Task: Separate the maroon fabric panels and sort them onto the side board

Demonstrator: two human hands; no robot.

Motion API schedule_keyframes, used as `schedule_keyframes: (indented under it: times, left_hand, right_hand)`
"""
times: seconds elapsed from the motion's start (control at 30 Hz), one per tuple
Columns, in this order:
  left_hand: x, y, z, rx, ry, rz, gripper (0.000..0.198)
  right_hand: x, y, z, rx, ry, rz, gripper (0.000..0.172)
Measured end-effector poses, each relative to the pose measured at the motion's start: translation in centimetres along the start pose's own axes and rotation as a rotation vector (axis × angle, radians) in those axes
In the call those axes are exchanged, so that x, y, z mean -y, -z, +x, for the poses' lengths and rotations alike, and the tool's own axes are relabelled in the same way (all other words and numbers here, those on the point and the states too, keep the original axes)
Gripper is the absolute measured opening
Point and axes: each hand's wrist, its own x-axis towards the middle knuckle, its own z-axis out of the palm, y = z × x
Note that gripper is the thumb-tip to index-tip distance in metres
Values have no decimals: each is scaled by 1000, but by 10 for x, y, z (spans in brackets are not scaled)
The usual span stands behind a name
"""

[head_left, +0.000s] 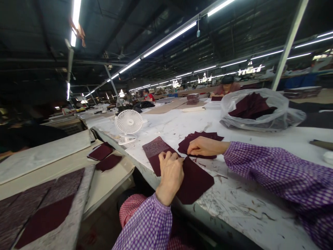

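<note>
Maroon cloth rectangle (195, 182), flat under left hand (170, 172)

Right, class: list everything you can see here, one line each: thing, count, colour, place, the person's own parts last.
Worktable: one, white, right of centre.
Fabric strip: one, perhaps two overlapped, maroon, table's near edge.
Fabric stack: one, maroon, just behind the strip.
Plastic bag: one, clear, holding maroon pieces, far right.
Desk fan: one, white, table's left end.
Loose pieces: two, maroon, lower bench, left.
Ceiling lights: many, white, overhead.
Other people: at least two, far background.
Left hand: one, resting on the strip.
Right hand: one, resting on the stack.
Sleeves: two, purple-white check.
</note>
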Motion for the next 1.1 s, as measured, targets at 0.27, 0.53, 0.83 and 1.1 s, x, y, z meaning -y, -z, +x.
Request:
schedule_keyframes:
  times: [0.27, 0.53, 0.83, 1.1]
  left_hand:
    - [10, -9, -1, 75, 105, -135, 24]
    - [10, -9, -2, 55, 89, -149, 23]
    - [12, -11, -3, 45, 91, -164, 23]
    - [15, -10, -4, 71, -6, -109, 29]
  right_hand:
    - [-2, -11, 2, -7, 26, -148, 20]
    - [2, -12, 3, -2, 19, -183, 19]
    - [9, -16, 2, -2, -11, -240, 10]
    - [10, -37, -8, -60, 279, -719, 23]
